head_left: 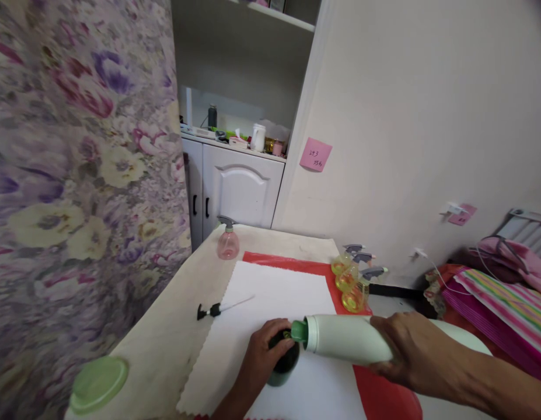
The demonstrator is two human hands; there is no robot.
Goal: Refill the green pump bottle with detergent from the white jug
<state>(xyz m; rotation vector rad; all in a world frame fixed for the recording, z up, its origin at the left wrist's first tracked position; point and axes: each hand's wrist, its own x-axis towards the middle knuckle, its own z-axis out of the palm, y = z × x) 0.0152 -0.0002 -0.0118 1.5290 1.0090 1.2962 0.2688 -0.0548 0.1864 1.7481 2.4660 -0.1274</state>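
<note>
My left hand (266, 350) is wrapped round the upper part of a dark green bottle (284, 373) standing on the white sheet. In my right hand (404, 344) is a large pale green bottle (346, 337), tipped nearly level. Its green spout (299, 331) meets the dark bottle's mouth, which fingers and spout partly hide. Whether liquid flows between them I cannot tell. A black pump top (209, 311) with a thin clear tube lies to the left, across the sheet's edge. At the table's front left rests a light green cap (99, 384).
The white sheet (279, 286) overlies a red one (292, 262) on a cream-covered table (165, 315). A pink spray bottle (228, 244) stands at the back left, several yellow spray bottles (353, 296) at the right edge. Beyond are a cabinet (241, 181), floral curtain (86, 192) and piled bedding (493, 309).
</note>
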